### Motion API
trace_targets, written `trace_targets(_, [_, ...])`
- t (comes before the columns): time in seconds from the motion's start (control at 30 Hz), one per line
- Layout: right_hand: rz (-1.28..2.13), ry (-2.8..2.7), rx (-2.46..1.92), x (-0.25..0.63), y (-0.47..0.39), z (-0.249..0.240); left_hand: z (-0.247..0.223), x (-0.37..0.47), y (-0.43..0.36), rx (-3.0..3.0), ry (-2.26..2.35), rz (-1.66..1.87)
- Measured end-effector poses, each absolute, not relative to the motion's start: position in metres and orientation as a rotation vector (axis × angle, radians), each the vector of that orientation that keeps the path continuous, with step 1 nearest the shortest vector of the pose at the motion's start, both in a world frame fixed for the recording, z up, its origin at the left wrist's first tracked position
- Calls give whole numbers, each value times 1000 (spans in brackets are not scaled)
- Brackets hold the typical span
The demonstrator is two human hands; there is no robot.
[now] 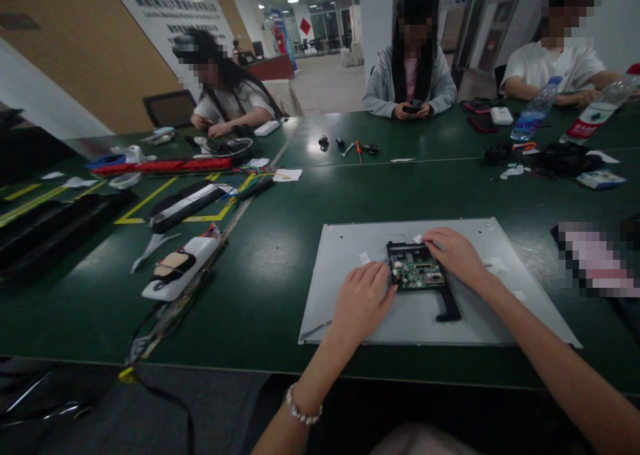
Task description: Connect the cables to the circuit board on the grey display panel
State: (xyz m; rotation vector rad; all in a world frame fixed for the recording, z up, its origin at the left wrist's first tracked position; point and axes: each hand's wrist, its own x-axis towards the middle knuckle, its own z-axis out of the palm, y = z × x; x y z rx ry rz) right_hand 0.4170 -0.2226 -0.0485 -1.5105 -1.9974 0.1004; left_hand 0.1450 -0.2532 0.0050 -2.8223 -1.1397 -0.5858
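Note:
A green circuit board (417, 275) sits in a black plastic frame (449, 306) on a pale grey flat panel (345, 242). At the board's left edge, my left hand (361, 300) has its fingers curled and its thumb by the near left corner, gripping that edge. My right hand (457, 255) reaches over the far right corner of the frame. Its fingertips are pressed together beside a small white tab (418, 239); what they pinch is too small to make out. Another white tab (365, 258) lies on the panel beyond my left hand.
To the left lie a white device with cables (183, 268) and a black-and-white bar (187, 205). An orange screwdriver (358, 152) and a wrench (347, 150) lie farther back. Bottles (537, 108) stand at the far right. Three people sit across the green table (260, 255).

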Motion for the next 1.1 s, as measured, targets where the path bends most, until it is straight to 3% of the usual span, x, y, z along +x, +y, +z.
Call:
trace_targets(0.33, [207, -1999, -1504, 414, -222, -45, 3, 157, -240, -3044, -1079, -228])
trace_targets(1.1, [155, -1993, -1523, 410, -219, -47, 1, 154, -225, -3162, -1060, -272])
